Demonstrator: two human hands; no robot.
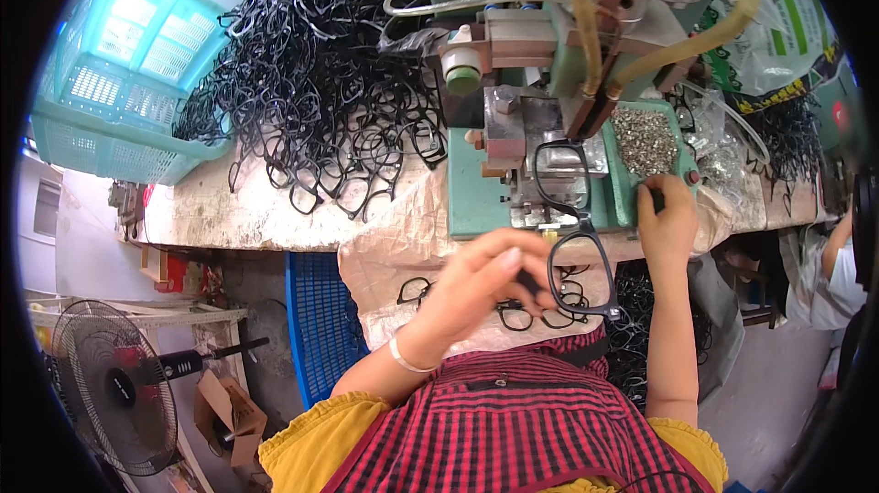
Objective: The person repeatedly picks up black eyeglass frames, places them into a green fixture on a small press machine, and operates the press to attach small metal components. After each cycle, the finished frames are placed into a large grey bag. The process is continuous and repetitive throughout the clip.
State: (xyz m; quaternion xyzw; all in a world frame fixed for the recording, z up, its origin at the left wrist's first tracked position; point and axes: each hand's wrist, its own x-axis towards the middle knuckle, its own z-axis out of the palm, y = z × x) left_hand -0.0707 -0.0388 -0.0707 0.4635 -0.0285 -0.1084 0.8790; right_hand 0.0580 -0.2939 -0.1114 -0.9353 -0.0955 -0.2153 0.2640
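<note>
Eyeglass frame (584, 218), black, is held by a rim in our left hand (481, 284), just in front of the green machine (476, 186). Our right hand (670, 218) curls against the green tray (623, 205) of small metal parts (645, 140); we cannot tell whether it grips any. Beyond our left hand, a dark heap of frames (311, 63) covers much of our worn, pale bench (197, 218). Left of that hand are turquoise crates (105, 134), a blue basket (311, 337) below the bench and a black fan (119, 388).
</note>
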